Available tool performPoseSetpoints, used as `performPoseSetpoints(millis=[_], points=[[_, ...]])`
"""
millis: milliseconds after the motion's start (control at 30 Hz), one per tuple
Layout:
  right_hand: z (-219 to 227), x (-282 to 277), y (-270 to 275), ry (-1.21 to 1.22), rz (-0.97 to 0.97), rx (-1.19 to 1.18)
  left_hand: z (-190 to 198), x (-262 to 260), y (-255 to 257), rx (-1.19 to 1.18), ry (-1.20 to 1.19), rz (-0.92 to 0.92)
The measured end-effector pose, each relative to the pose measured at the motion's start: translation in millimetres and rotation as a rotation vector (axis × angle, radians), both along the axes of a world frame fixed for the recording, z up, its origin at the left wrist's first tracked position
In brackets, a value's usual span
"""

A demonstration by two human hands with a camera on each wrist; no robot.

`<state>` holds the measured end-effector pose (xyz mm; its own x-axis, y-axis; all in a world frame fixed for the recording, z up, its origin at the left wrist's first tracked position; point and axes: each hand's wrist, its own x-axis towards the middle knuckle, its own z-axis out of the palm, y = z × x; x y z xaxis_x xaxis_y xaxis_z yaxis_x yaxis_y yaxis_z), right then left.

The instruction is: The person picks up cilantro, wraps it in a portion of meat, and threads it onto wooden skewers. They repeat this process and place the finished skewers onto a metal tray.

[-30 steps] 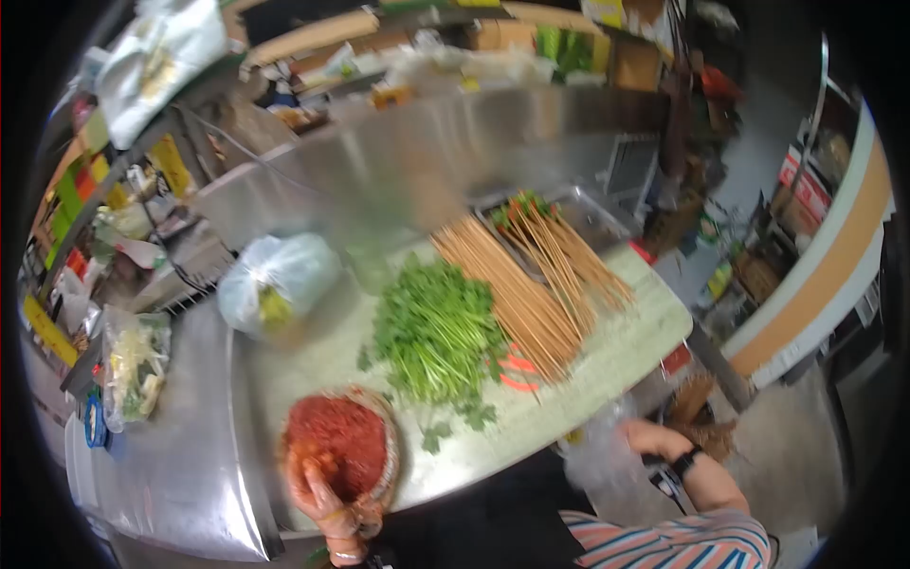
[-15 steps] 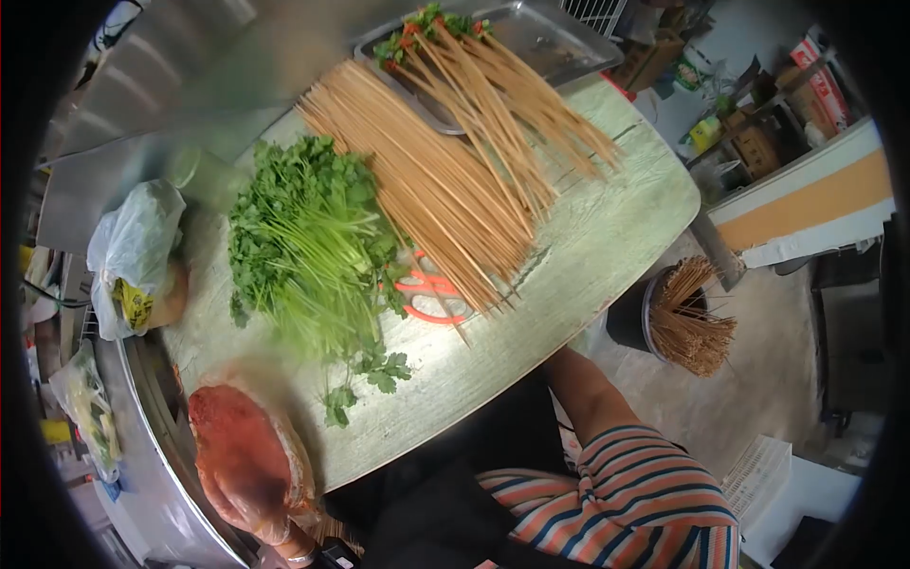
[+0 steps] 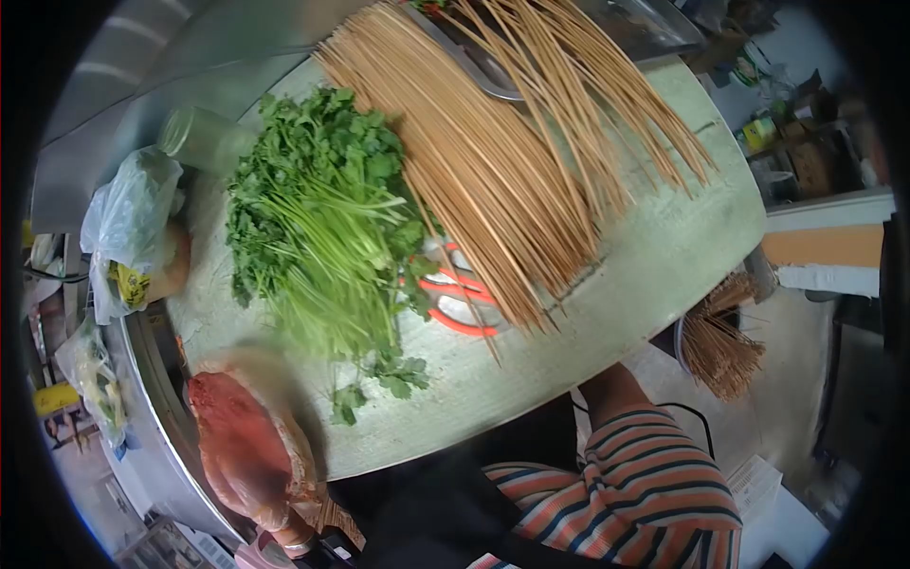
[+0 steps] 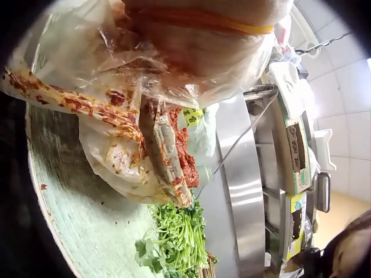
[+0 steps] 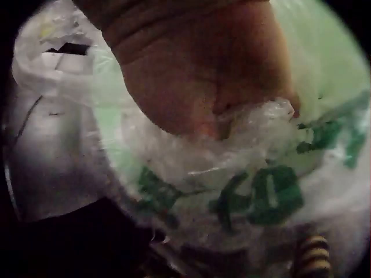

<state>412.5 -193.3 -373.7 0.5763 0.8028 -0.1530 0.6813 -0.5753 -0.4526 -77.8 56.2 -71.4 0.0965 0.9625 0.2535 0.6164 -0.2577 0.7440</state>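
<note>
My left hand (image 3: pixel 254 488), in a clear plastic glove, lies against red minced filling (image 3: pixel 227 417) in a plastic-lined bowl at the table's near left corner. Its fingers blur into the filling. The left wrist view shows the gloved hand (image 4: pixel 203 40) above the smeared plastic lining (image 4: pixel 116 156), fingers hidden. Below the table edge, my right hand is out of sight in the head view. In the right wrist view it (image 5: pixel 203 75) reaches into crumpled clear plastic (image 5: pixel 249 139), by a bag with green print (image 5: pixel 275 194); its fingertips are covered.
Leafy greens (image 3: pixel 322 218) lie mid-table beside long wooden sticks (image 3: pixel 474 161) and red-handled scissors (image 3: pixel 464 327). More sticks rest on a metal tray (image 3: pixel 645 28). A jar (image 3: pixel 199 137) and tied bag (image 3: pixel 133 209) stand left; bundled sticks (image 3: pixel 720 351) stand in a bucket beyond the right edge.
The head view has turned down and closer to the table. My right hand, seen at clear plastic beside the table a second ago, has gone below its edge. My left hand remains at the bowl.
</note>
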Motion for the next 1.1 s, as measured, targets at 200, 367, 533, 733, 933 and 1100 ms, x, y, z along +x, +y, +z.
performPoseSetpoints(millis=[200,367,533,733,933,1100], points=[[86.7,-17.6,-25.9,-0.044,0.244,0.346,19.9,58.8,-9.3,-0.09,-0.657,-0.062],[103.5,17.2,-50.7,0.158,-0.012,0.11,15.9,52.7,-9.6,0.194,-0.073,-0.1],[21.3,-3.9,-21.2,-0.123,0.16,0.376,11.9,54.9,-7.1,0.162,-0.311,-0.197],[22.8,-14.6,18.4,-0.029,0.045,-0.109,13.8,56.3,-7.0,0.002,-0.449,-0.106],[173.2,-0.5,-28.3,0.197,0.432,-0.551,18.1,70.1,-15.4,0.108,-0.423,-0.141],[350.7,13.8,-32.9,1.116,0.348,0.009,12.1,67.1,-15.1,0.015,-0.68,-0.186]])
